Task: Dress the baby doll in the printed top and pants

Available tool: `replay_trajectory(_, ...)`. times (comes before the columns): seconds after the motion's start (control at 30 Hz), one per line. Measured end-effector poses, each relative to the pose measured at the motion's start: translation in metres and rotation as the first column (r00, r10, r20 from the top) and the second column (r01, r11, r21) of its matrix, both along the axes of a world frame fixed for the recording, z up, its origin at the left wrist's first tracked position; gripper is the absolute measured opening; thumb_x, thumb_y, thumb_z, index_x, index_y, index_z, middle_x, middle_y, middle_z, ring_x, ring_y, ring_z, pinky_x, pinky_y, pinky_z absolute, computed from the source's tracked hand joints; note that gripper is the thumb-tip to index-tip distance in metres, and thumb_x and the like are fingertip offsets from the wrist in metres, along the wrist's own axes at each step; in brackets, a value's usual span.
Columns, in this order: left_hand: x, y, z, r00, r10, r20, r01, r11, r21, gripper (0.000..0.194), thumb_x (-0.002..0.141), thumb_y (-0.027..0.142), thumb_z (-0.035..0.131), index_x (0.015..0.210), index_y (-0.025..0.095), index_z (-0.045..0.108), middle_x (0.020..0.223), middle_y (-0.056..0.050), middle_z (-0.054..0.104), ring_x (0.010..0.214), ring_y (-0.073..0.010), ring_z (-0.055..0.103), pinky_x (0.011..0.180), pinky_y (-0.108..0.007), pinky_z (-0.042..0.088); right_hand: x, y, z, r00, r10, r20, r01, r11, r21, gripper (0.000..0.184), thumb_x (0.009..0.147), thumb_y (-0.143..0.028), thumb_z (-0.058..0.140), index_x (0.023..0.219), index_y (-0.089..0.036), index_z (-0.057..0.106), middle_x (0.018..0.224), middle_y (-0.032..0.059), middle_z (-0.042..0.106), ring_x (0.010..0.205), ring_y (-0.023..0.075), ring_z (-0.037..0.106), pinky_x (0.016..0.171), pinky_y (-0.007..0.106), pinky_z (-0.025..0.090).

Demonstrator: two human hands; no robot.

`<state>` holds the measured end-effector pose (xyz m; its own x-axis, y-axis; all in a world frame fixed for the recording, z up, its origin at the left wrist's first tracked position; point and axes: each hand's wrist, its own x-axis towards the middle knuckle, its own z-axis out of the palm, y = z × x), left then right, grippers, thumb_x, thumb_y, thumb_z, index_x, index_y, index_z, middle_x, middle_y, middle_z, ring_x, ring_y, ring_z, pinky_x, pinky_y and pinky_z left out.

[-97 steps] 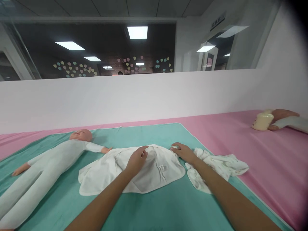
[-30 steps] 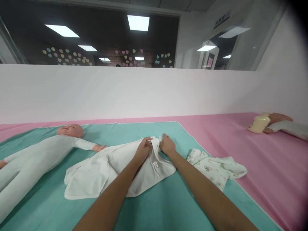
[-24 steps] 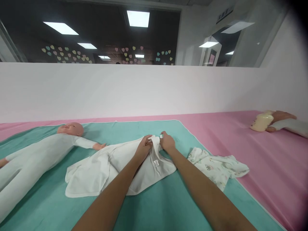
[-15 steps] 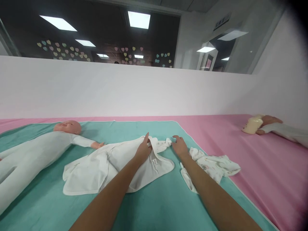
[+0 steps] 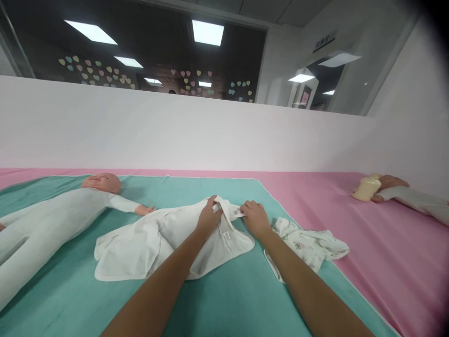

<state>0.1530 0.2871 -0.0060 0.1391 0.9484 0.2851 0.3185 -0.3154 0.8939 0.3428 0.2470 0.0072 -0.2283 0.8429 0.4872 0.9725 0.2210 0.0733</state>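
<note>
I see both forearms reach forward over teal mat; white baby garment lies flat on it, long axis left-right, collar end at far right under my hands. Left hand fingers closed, pinching collar fold; right hand just beside, fingers curled on small tab, both equally near. Printed cloth right of garment. Doll farther left. Far right, another person's hand holds bottle; contents unclear

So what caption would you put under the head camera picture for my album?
Left hand and right hand pinch a white baby garment on a teal mat, beside a doll.
</note>
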Motion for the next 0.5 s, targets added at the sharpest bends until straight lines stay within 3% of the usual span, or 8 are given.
replay_trajectory(0.1, -0.001, -0.003, 0.003, 0.999, -0.025, 0.049, 0.024, 1.000, 0.006, 0.051, 0.079, 0.035, 0.050, 0.129, 0.029, 0.041, 0.119, -0.008, 0.055, 0.104, -0.0237, 0.054, 0.087, -0.034, 0.038, 0.003, 0.004, 0.000, 0.994, -0.107, -0.012, 0.108, 0.993, 0.053, 0.022, 0.079, -0.005, 0.040, 0.083, -0.019, 0.056, 0.089, 0.0080, 0.053, 0.084, 0.0205, 0.042, 0.072, 0.032, 0.027)
replay_trajectory(0.3, 0.001, 0.002, -0.004, 0.998, 0.028, -0.061, -0.031, 0.998, -0.047, 0.066, 0.073, 0.029, 0.057, 0.135, 0.027, 0.033, 0.116, -0.010, 0.057, 0.107, -0.0271, 0.051, 0.086, -0.036, 0.036, 0.012, 0.007, -0.010, 0.984, -0.150, -0.095, 0.141, 0.986, -0.094, 0.027, 0.071, 0.000, 0.041, 0.078, -0.018, 0.059, 0.094, 0.0106, 0.055, 0.093, 0.0231, 0.043, 0.077, 0.034, 0.028)
replay_trajectory(0.5, 0.001, 0.003, -0.008, 0.994, 0.027, -0.102, -0.023, 0.999, 0.042, 0.064, 0.067, 0.019, 0.058, 0.128, 0.025, 0.043, 0.122, -0.009, 0.053, 0.107, -0.0253, 0.049, 0.086, -0.033, 0.034, 0.030, 0.009, -0.015, 0.925, -0.286, -0.251, 0.255, 0.955, -0.150, 0.024, 0.071, -0.005, 0.043, 0.079, -0.018, 0.062, 0.104, 0.0127, 0.057, 0.099, 0.0265, 0.046, 0.082, 0.038, 0.030)
